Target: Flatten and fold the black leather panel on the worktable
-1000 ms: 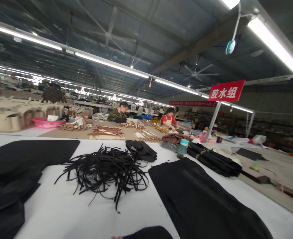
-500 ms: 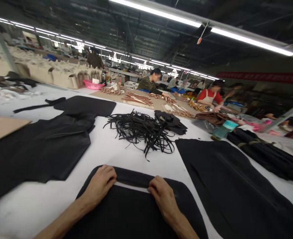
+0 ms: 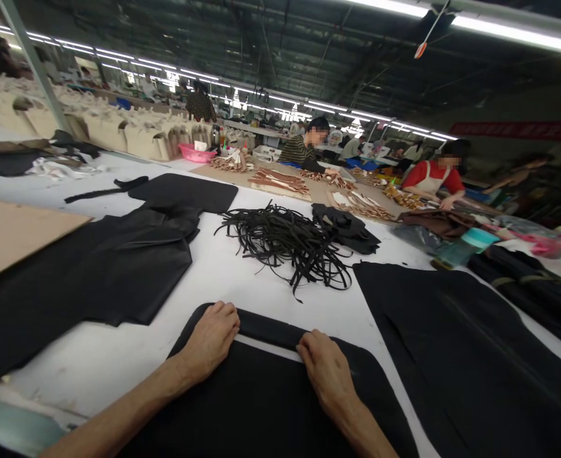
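A black leather-like panel (image 3: pixel 261 401) with rounded far corners lies in front of me. Along its far edge runs a black band (image 3: pixel 268 328), with a narrow white gap between it and the rest of the panel. My left hand (image 3: pixel 217 337) is closed over the left part of this band, fingers curled and thumb tucked under. On the band's right part, my right hand (image 3: pixel 325 364) pinches in the same way. Whether the band is a fold of the panel or a separate strip, I cannot tell.
Beyond the panel lies a tangled heap of thin black strips (image 3: pixel 287 242). Black sheets spread out at left (image 3: pixel 103 261) and right (image 3: pixel 462 343). A tan board (image 3: pixel 18 232) lies far left. A teal-lidded container (image 3: pixel 469 247) stands at right. Two co-workers (image 3: pixel 304 147) (image 3: pixel 436 175) work across the table.
My view has turned left, so the scene sits further right. Both hands keep their hold on the band, which looks narrower now, and the white gap shows a little longer.
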